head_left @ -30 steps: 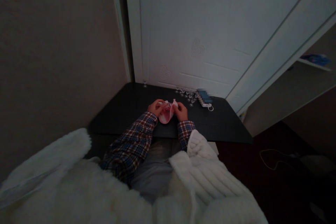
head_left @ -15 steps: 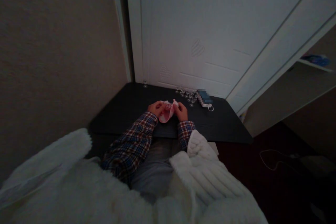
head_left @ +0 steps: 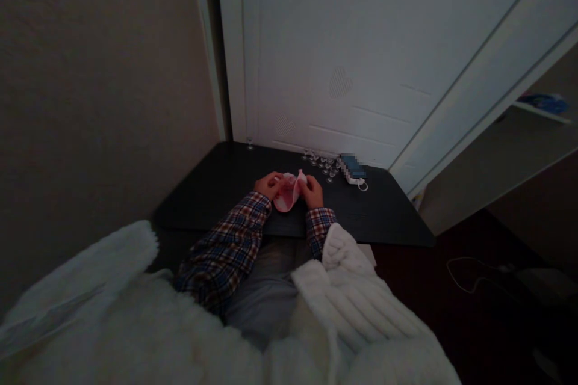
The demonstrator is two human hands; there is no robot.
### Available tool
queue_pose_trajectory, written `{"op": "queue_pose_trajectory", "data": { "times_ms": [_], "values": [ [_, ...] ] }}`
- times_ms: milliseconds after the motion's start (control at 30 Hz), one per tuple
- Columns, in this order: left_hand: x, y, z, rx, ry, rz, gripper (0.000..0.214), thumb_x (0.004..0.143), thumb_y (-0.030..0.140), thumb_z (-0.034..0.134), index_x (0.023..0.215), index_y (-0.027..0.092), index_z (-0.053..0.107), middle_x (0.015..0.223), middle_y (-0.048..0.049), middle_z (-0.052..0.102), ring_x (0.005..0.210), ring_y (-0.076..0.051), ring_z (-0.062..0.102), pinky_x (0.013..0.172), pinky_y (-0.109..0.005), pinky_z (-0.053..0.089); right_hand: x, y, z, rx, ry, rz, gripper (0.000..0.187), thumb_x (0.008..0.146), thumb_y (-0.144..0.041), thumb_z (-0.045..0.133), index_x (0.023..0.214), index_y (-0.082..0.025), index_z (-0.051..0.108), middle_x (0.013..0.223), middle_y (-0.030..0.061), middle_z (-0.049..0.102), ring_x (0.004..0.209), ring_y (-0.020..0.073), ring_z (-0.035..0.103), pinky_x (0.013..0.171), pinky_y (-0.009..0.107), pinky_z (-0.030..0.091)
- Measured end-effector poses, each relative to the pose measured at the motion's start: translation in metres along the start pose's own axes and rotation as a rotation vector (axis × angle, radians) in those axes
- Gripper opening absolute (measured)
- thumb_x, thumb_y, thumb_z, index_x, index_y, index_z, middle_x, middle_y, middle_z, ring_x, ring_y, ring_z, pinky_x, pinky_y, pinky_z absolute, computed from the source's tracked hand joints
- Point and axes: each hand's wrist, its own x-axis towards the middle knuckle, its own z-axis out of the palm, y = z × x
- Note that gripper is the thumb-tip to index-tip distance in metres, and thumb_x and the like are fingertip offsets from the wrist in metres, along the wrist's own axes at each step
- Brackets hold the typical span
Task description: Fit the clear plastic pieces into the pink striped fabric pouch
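Both hands meet over the near middle of a dark table (head_left: 217, 192), with a pink and white cloth (head_left: 285, 201) between them. The fingers of my left hand (head_left: 267, 186) are closed on the cloth's left side. My right hand (head_left: 313, 192) pinches its right side, where a corner sticks up. Within the folds, by the left fingertips, is a small clear object (head_left: 289, 181), perhaps a tiny stemmed glass; the cloth and fingers partly hide it. The lower part of the cloth hangs in a rounded fold toward me.
Several small clear stemmed glasses (head_left: 326, 163) stand at the table's back, right of centre. Beside them lies a phone-like device (head_left: 353, 167) with a white ring. One lone glass (head_left: 250, 144) is at the back left. A white panel (head_left: 311, 42) rises behind; a wall (head_left: 112, 72) borders the left.
The cloth's folds have shifted slightly between my fingers, and its left part looks a little more opened out. Both hands stay in nearly the same place.
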Motion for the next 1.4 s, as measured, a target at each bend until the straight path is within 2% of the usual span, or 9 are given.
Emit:
{"op": "queue_pose_trajectory", "data": {
  "times_ms": [400, 767, 1000, 1267, 1400],
  "values": [
    [-0.001, -0.001, -0.003, 0.008, -0.032, 0.046, 0.044, 0.071, 0.041, 0.058, 0.109, 0.018, 0.059, 0.056, 0.001, 0.059, 0.043, -0.011, 0.052, 0.044, -0.02, 0.044, 0.004, 0.005, 0.0, 0.009, 0.021, -0.079, 0.024, 0.074, -0.036, 0.052, 0.085, -0.017, 0.063, 0.093, 0.0054, 0.057, 0.084, 0.0154, 0.053, 0.073, 0.027, 0.044],
    [-0.004, 0.003, -0.002, -0.007, -0.05, 0.1, 0.045, 0.07, 0.039, 0.058, 0.11, 0.019, 0.058, 0.056, 0.0023, 0.056, 0.044, -0.01, 0.052, 0.044, -0.02, 0.045, 0.003, 0.002, -0.001, -0.023, 0.035, -0.085, 0.023, 0.074, -0.037, 0.053, 0.078, -0.017, 0.062, 0.087, 0.0038, 0.051, 0.073, 0.0126, 0.049, 0.068, 0.026, 0.043],
    [-0.002, 0.0, 0.001, 0.037, -0.048, 0.068, 0.049, 0.067, 0.046, 0.06, 0.105, 0.016, 0.06, 0.052, 0.0025, 0.056, 0.042, -0.011, 0.051, 0.044, -0.022, 0.044, 0.002, -0.001, -0.002, -0.04, 0.065, -0.073, 0.022, 0.075, -0.036, 0.05, 0.077, -0.017, 0.059, 0.08, 0.0016, 0.049, 0.071, 0.0116, 0.046, 0.067, 0.024, 0.041],
    [0.002, -0.006, 0.002, 0.126, -0.012, 0.056, 0.039, 0.061, 0.051, 0.064, 0.081, 0.018, 0.068, 0.054, 0.0014, 0.057, 0.05, -0.012, 0.052, 0.047, -0.022, 0.04, 0.001, -0.007, -0.005, -0.059, 0.113, -0.095, 0.023, 0.077, -0.037, 0.048, 0.067, -0.017, 0.054, 0.074, -0.0006, 0.044, 0.07, 0.0113, 0.044, 0.069, 0.024, 0.038],
    [0.003, -0.008, 0.001, 0.114, -0.018, 0.043, 0.038, 0.065, 0.052, 0.06, 0.078, 0.017, 0.068, 0.056, -0.0004, 0.059, 0.05, -0.012, 0.052, 0.046, -0.021, 0.04, 0.001, -0.008, -0.005, -0.068, 0.107, -0.094, 0.024, 0.077, -0.038, 0.048, 0.065, -0.018, 0.052, 0.074, -0.0008, 0.044, 0.069, 0.011, 0.044, 0.068, 0.024, 0.038]
  ]
}}
